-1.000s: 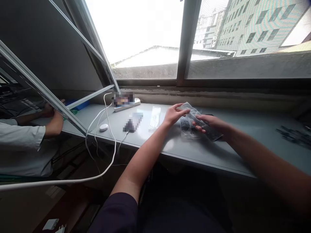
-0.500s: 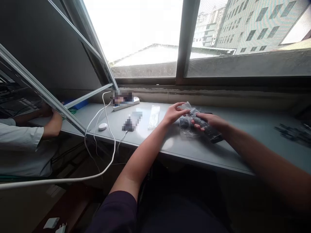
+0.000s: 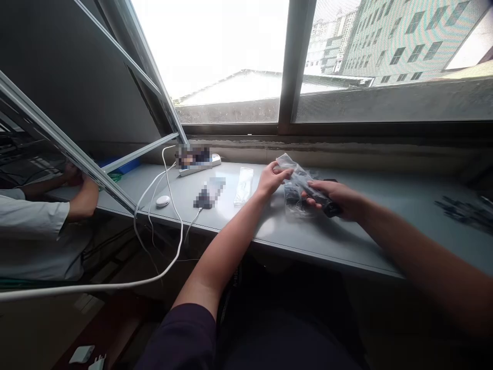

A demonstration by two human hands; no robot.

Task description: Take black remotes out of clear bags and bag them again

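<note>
My left hand [image 3: 272, 177] pinches the upper left end of a clear plastic bag [image 3: 296, 169] between thumb and fingers. My right hand [image 3: 335, 195] is wrapped around the bag's lower part and a dark, long object [image 3: 331, 208] that shows below the fingers. Its exact kind is hidden by the hand and the plastic. Under both hands, another clear bag with dark contents [image 3: 293, 200] lies on the grey table [image 3: 265, 234]. Left of my left hand a flat white packet [image 3: 244, 186] rests on the tabletop.
A white power strip [image 3: 200, 168] stands near the window wall, and a round white device [image 3: 162, 201] lies left. White cables [image 3: 181, 231] loop over the table edge. A metal frame [image 3: 115, 174] separates a co-worker's arm [image 3: 87, 198]. Dark pieces [image 3: 466, 213] lie far right.
My left hand has drawn the bag's end slightly up and left, so more plastic stretches between the hands. The dark object in my right hand has shifted, and less of it shows below.
</note>
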